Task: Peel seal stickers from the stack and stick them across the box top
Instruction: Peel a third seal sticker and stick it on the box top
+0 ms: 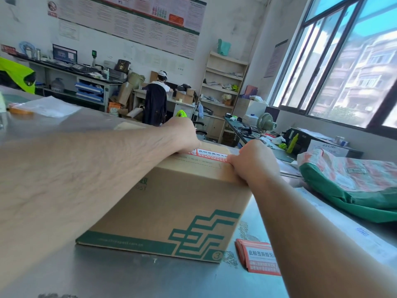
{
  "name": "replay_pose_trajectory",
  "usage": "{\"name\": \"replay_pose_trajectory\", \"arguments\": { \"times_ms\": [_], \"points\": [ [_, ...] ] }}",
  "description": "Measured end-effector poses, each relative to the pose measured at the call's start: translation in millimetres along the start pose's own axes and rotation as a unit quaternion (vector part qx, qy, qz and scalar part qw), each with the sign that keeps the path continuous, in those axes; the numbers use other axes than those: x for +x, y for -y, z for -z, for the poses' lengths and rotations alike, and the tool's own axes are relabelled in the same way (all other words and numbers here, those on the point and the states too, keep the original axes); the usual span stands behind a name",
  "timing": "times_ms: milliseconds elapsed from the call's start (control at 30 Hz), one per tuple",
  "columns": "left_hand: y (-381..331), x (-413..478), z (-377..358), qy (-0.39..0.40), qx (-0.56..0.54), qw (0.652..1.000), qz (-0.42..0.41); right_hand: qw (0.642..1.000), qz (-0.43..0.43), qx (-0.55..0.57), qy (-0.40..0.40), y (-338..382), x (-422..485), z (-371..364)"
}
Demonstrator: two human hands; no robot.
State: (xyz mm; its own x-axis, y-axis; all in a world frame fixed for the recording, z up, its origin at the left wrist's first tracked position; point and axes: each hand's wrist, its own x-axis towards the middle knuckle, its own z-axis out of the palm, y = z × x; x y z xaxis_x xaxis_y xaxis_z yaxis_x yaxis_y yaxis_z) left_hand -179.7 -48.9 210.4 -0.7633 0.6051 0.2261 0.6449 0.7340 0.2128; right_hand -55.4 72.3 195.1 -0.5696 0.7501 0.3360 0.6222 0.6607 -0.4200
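Two hands were on the box, which stood on the dull steel counter in front of me, its green logo side toward me. A red and white seal sticker lay across the box top near the far edge. My left hand rested on the sticker's left end; its fingers were hidden past the back of the hand, so I could not tell whether they were apart or together. My right hand sat at the sticker's right end, by the box's right top edge, its fingers curled in tight on that end. The stack of red stickers lay flat on the counter just right of the box's near corner, partly under my right forearm. Some grey scuffing marked the steel between the box and the stack.

Right of the box, a green and red printed sack lay slumped on the counter. Far left of the box, a clear plastic bag lay on the same surface. Beyond the box, a person sat at a cluttered desk with their back to me. Right of that person stood a wooden shelf of odds and ends, and a small fan stood further right. A long poster hung on the far wall above the desk. A wide window filled the wall to the right of the box.
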Motion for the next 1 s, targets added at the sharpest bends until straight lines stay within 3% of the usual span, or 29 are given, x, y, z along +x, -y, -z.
{"name": "replay_pose_trajectory", "arguments": {
  "times_ms": [67,400,600,733,1000],
  "points": [
    [3.2,-7.4,2.7,-0.042,-0.052,0.998,0.002,1.0,-0.011,0.023,-0.018,-2.1,-4.8,0.5],
    [8.0,-69.1,20.4,-0.096,-0.202,0.974,-0.03,0.984,-0.02,0.146,-0.105,-9.2,-61.9,16.6],
    [11.3,-122.7,15.4,-0.145,-0.252,0.954,-0.068,0.976,-0.038,0.197,-0.083,-24.4,-104.0,12.2],
    [16.1,-156.0,-13.4,-0.104,-0.271,0.952,-0.1,0.971,-0.037,0.226,-0.067,-40.7,-131.4,5.8],
    [0.7,-185.7,-82.6,0.006,-0.293,0.953,-0.072,0.972,-0.11,0.202,-0.039,-92.8,-155.8,-33.6]
  ]
}}
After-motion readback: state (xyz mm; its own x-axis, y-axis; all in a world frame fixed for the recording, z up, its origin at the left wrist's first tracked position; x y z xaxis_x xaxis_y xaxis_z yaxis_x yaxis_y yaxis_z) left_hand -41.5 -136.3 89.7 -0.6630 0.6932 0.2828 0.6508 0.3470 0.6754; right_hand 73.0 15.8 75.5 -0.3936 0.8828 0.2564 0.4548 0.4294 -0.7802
